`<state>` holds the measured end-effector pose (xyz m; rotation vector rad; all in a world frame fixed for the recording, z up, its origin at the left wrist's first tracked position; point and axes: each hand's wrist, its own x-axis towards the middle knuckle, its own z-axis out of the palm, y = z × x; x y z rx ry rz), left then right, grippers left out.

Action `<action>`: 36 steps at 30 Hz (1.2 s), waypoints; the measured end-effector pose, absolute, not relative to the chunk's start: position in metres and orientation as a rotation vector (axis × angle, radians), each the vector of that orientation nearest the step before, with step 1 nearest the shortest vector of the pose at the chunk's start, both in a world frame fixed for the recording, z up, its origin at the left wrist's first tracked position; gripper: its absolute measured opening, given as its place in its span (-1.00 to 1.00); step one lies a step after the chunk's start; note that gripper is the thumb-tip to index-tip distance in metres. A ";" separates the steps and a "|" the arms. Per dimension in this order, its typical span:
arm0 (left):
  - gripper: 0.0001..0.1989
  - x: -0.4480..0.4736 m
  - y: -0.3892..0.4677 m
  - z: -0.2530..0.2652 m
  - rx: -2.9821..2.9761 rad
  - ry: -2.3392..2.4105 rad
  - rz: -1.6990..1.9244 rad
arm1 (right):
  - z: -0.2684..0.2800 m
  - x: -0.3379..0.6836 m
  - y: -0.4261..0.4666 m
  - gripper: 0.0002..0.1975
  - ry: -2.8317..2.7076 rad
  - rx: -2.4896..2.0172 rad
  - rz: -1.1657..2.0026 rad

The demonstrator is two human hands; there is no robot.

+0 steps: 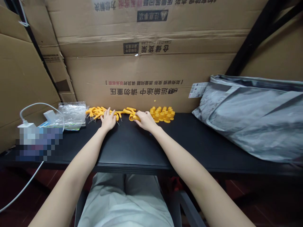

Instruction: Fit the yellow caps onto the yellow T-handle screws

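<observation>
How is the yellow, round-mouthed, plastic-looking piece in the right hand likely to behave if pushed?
The yellow, round-mouthed piece is probably stiff: its mouth looks round within the grip of the right hand. It is likely light for its size, as the open end looks hollow. Laid on its side, it might roll, given that rounded rim.

Cardbd [142, 67] has upside-dn txt [155, 47]: 仓储货架, 注意事项 w/ warning sign [163, 15].

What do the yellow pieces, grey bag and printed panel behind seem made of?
Yellow pieces: probably moulded plastic, smooth and evenly coloured. Grey bag: likely synthetic fabric, soft sheen, creased; any coating, I can't tell. Printed panel: apparently cardboard, brown, mostly matte, with fold lines.
</observation>
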<state>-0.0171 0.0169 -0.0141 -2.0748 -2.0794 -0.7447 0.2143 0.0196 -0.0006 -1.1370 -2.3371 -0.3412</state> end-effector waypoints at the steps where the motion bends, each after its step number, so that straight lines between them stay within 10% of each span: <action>1: -0.51 -0.015 0.016 -0.014 -2.138 -2.002 -0.736 | 0.000 0.215 0.019 -0.85 -2.326 -1.158 -0.354; 21: -0.56 -0.012 0.022 -0.030 -2.410 -1.949 -0.375 | 0.021 0.303 0.041 -0.67 -1.255 -1.580 -0.481; 36: -0.63 -0.008 0.020 -0.024 -2.387 -1.853 -0.654 | -0.029 0.357 0.064 -0.77 -0.765 -2.028 0.282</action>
